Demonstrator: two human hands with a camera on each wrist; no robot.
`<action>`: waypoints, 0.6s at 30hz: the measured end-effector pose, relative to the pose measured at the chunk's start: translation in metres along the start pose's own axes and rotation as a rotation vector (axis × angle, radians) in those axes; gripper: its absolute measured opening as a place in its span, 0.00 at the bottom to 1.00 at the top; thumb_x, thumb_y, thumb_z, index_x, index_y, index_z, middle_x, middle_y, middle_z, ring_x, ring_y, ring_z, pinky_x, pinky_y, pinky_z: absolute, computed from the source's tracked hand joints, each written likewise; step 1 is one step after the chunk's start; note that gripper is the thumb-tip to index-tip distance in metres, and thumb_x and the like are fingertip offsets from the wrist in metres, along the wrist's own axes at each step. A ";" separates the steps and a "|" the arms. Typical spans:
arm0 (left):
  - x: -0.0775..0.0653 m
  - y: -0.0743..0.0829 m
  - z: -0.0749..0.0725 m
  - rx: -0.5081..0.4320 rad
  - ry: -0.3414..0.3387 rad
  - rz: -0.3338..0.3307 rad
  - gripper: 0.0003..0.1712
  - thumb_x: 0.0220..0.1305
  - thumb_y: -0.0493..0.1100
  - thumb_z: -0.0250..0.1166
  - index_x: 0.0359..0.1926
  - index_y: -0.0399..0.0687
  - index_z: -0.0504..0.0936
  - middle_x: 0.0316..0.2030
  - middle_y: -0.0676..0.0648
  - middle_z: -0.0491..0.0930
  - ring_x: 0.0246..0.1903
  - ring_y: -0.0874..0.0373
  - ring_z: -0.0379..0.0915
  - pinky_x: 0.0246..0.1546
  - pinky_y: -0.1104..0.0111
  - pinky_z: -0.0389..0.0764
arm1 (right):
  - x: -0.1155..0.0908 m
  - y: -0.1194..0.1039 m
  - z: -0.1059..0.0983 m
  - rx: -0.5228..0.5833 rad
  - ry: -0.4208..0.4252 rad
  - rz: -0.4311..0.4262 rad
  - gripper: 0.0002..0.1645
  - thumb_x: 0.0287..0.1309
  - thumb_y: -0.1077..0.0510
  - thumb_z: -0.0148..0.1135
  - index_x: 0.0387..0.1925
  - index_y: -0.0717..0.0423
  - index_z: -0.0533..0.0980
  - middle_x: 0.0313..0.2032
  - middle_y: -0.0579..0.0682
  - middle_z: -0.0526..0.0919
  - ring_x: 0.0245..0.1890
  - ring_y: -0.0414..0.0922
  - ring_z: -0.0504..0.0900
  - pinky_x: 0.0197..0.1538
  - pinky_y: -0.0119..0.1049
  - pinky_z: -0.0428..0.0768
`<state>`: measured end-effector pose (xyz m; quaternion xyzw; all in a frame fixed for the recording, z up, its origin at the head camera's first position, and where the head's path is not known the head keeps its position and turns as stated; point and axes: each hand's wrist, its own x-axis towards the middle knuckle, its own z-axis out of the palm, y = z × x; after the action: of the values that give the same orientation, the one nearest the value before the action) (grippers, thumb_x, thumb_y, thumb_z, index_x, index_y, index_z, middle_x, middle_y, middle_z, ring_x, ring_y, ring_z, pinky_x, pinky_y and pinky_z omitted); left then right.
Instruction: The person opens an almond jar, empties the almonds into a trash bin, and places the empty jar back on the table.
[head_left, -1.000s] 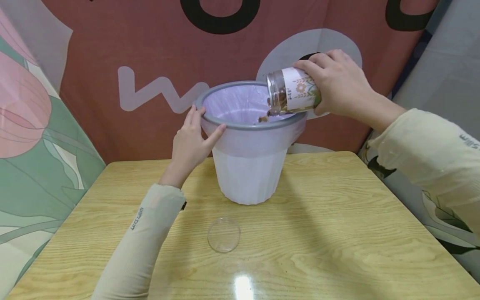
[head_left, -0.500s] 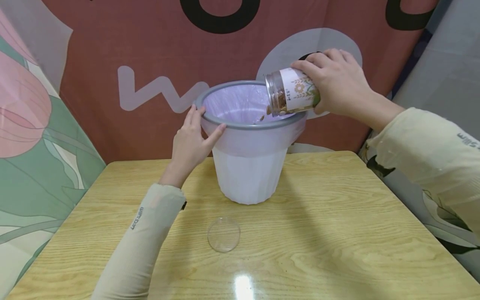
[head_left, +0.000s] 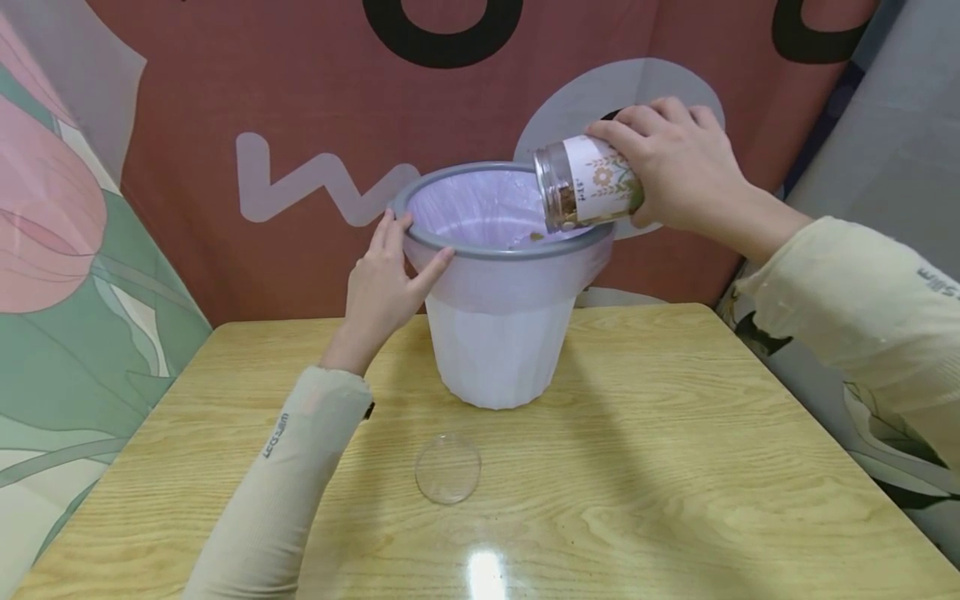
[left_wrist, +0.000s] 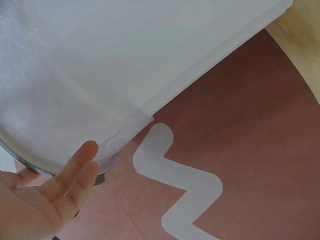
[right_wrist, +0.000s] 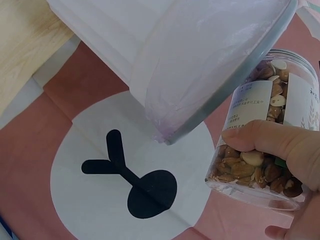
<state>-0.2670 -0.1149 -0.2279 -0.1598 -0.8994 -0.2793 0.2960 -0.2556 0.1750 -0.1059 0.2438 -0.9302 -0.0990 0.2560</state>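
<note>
My right hand (head_left: 678, 162) grips a clear plastic jar (head_left: 592, 179) with a white flower-print label. The jar lies tipped on its side, its open mouth over the right part of a white trash bin (head_left: 498, 354). Mixed nuts (right_wrist: 245, 167) fill much of the jar in the right wrist view, and a brown piece (head_left: 536, 237) shows just below its mouth. A pale purple bag (head_left: 472, 204) lines the bin, held under a grey rim ring (head_left: 495, 252). Extended fingers and thumb of my left hand (head_left: 382, 279) rest on the ring's left side.
A clear round lid (head_left: 447, 469) lies flat on the wood-grain table (head_left: 675, 433), in front of the bin. Close behind the table hangs a reddish printed cloth (head_left: 300, 250), with a flower-patterned cloth (head_left: 60, 350) on the left.
Nuts have been dropping from the jar's mouth into the bin, and fewer show at the jar's neck. The jar and both hands have stayed almost in place.
</note>
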 end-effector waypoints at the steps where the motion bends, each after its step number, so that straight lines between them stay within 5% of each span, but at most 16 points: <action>1: 0.000 0.000 0.000 0.000 -0.001 0.000 0.44 0.57 0.65 0.51 0.63 0.37 0.59 0.63 0.33 0.54 0.47 0.32 0.67 0.42 0.48 0.70 | 0.000 0.000 0.000 0.001 0.003 -0.001 0.58 0.24 0.62 0.77 0.62 0.52 0.57 0.55 0.62 0.63 0.54 0.63 0.56 0.50 0.60 0.56; 18: 0.000 0.000 0.001 -0.004 0.006 0.012 0.44 0.57 0.66 0.51 0.63 0.37 0.60 0.63 0.33 0.54 0.43 0.33 0.70 0.40 0.49 0.72 | -0.001 0.000 0.003 -0.014 0.005 -0.012 0.58 0.23 0.64 0.77 0.61 0.52 0.57 0.56 0.62 0.62 0.54 0.62 0.55 0.49 0.60 0.56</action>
<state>-0.2678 -0.1140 -0.2287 -0.1647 -0.8969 -0.2798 0.3001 -0.2565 0.1756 -0.1091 0.2477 -0.9273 -0.1065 0.2596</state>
